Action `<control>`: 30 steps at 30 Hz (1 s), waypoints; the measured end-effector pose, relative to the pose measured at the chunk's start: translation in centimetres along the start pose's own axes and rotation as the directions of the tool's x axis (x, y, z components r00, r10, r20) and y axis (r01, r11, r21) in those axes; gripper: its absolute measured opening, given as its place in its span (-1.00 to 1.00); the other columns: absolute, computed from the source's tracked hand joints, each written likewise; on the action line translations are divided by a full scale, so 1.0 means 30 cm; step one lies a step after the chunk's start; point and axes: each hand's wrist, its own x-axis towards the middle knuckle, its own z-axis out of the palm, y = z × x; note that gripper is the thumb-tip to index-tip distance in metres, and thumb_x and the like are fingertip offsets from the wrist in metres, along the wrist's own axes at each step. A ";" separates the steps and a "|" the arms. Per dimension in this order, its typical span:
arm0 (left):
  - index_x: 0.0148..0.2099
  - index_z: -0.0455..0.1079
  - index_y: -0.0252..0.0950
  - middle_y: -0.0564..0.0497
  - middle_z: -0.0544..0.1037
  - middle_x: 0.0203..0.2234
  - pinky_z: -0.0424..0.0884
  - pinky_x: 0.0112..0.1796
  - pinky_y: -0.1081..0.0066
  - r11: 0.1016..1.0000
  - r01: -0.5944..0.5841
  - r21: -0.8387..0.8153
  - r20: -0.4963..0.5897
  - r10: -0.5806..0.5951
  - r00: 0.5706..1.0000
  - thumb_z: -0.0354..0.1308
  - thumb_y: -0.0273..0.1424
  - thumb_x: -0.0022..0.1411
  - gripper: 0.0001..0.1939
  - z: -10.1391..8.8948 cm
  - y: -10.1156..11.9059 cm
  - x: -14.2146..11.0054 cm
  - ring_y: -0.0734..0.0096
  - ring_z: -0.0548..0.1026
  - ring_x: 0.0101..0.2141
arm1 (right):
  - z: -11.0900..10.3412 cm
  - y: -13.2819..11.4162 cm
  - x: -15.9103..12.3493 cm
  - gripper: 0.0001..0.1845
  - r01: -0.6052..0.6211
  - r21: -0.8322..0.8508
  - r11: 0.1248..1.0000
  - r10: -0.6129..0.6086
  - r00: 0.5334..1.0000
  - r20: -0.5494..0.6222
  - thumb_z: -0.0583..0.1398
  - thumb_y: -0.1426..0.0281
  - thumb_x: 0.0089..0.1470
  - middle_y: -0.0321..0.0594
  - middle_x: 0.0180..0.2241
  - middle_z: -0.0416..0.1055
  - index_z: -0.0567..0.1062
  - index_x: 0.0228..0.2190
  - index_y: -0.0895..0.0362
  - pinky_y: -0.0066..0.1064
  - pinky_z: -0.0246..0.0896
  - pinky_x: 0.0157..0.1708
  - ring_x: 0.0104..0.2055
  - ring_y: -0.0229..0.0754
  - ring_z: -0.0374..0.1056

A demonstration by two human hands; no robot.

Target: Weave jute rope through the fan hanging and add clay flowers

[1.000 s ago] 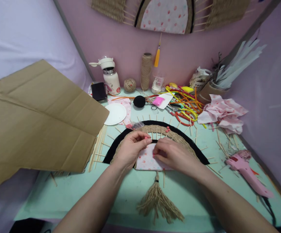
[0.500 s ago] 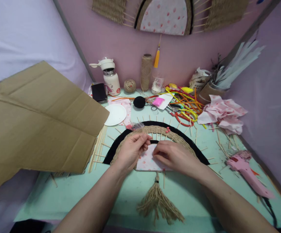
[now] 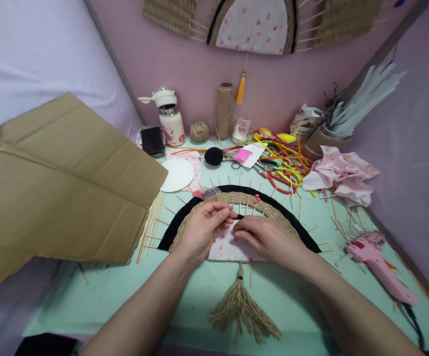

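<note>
A half-round woven hanging [image 3: 274, 210] of jute with a black rim lies flat on the mint table [image 3: 125, 291], wooden sticks poking out around it. Its middle is a white patch of pink-dotted fabric [image 3: 225, 247], and a jute tassel [image 3: 242, 309] hangs from the lower edge. My left hand [image 3: 201, 230] rests on the left of the fabric with thumb and fingers pinched together at its top edge. My right hand [image 3: 264, 237] lies on the fabric, fingertips pressed down beside the left ones. What the left pinch holds is too small to make out.
A big cardboard sheet [image 3: 59, 178] overhangs the left. A pink glue gun [image 3: 375, 262] lies at the right edge. Behind are a paper plate [image 3: 177, 174], flask [image 3: 170, 118], twine spool [image 3: 224, 109], black pompom [image 3: 213, 155], coloured sticks [image 3: 284, 158] and crumpled fabric [image 3: 342, 173].
My left fingers have shifted slightly right along the fabric's top edge toward the right hand. The right hand has barely moved.
</note>
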 end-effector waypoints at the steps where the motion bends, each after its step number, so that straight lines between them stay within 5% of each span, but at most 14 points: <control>1: -0.37 0.41 -0.36 0.03 0.51 -0.53 0.32 -0.46 0.63 1.000 -0.007 -0.007 0.009 0.007 1.000 0.31 -0.45 0.01 -0.86 0.000 -0.002 -0.001 0.64 0.39 -0.54 | -0.001 0.000 0.000 -0.79 -0.005 0.011 1.000 0.005 1.000 -0.028 0.08 0.34 0.18 -0.21 -0.36 0.49 0.50 -0.36 0.11 -0.41 0.17 -0.36 -0.35 -0.22 0.37; 7: -0.33 0.40 -0.40 0.00 0.47 -0.49 0.27 -0.53 0.67 0.972 0.099 -0.215 0.087 -0.082 0.993 0.16 -0.55 0.12 -0.97 0.001 -0.007 0.001 0.67 0.35 -0.55 | -0.009 -0.001 0.000 -0.81 0.042 0.118 0.992 -0.002 0.947 -0.321 0.09 0.36 0.17 -0.25 -0.44 0.45 0.46 -0.41 0.13 -0.41 0.18 -0.37 -0.40 -0.24 0.33; 10: -0.31 0.43 -0.49 -0.08 0.49 -0.45 0.34 -0.48 0.65 0.918 0.183 -0.351 0.075 -0.167 0.983 0.02 -0.68 0.08 -0.82 0.004 -0.001 0.004 0.62 0.42 -0.52 | -0.009 -0.003 -0.001 -0.85 0.087 0.174 0.981 0.006 0.879 -0.477 0.11 0.38 0.16 -0.25 -0.43 0.44 0.46 -0.40 0.12 -0.40 0.21 -0.35 -0.40 -0.25 0.33; 15: -0.26 0.46 -0.56 -0.22 0.55 -0.39 0.46 -0.25 0.48 0.823 0.251 -0.510 0.117 -0.223 0.968 -0.05 -0.44 0.26 -0.69 0.009 0.012 0.001 0.34 0.54 -0.30 | -0.002 -0.007 0.001 -0.82 0.246 0.107 0.963 -0.125 0.766 -0.631 0.11 0.47 0.14 -0.19 -0.29 0.45 0.47 -0.23 0.10 -0.27 0.25 -0.12 -0.21 -0.19 0.35; 18: -0.10 0.42 -0.55 -0.24 0.56 -0.23 0.39 -0.07 0.41 0.781 0.242 -0.575 0.181 -0.166 0.969 -0.09 -0.32 0.32 -0.61 0.008 0.015 -0.001 0.31 0.51 -0.15 | 0.016 -0.008 0.006 -0.69 0.282 -0.112 0.953 -0.289 0.734 -0.614 0.14 0.42 0.12 -0.06 -0.09 0.39 0.42 -0.06 0.10 -0.13 0.19 -0.03 -0.02 -0.06 0.26; 22: 0.10 0.30 -0.51 -0.26 0.46 -0.02 0.28 0.04 0.39 0.776 0.206 -0.597 0.228 -0.082 0.970 -0.11 -0.20 0.33 -0.49 0.012 0.014 -0.009 0.26 0.39 0.04 | 0.058 -0.005 0.012 -0.43 0.229 -0.355 0.906 -0.387 0.786 -0.481 0.11 0.09 0.11 0.05 0.18 0.14 0.33 0.08 0.11 0.13 -0.07 0.12 0.19 0.16 0.01; 26: 0.19 0.20 -0.45 -0.28 0.35 0.10 0.20 0.10 0.27 0.777 0.231 -0.586 0.290 -0.065 0.955 -0.14 -0.08 0.30 -0.39 0.019 0.012 -0.023 0.15 0.27 0.15 | 0.088 -0.019 0.011 -0.27 0.228 -0.409 0.883 -0.390 0.841 -0.374 0.01 -0.08 0.08 0.01 0.24 0.07 0.27 0.14 0.10 0.21 -0.33 0.19 0.28 0.19 -0.15; 30: 0.23 0.11 -0.47 -0.30 0.28 0.15 0.17 0.12 0.20 0.782 0.206 -0.588 0.279 -0.043 0.959 -0.16 0.00 0.26 -0.28 0.007 0.028 -0.020 0.10 0.20 0.19 | 0.087 -0.043 0.007 -0.29 0.416 -0.347 0.840 -0.512 0.821 -0.254 -0.01 -0.04 0.13 -0.07 0.15 0.26 0.22 0.15 0.16 0.08 -0.46 0.26 0.27 0.02 -0.03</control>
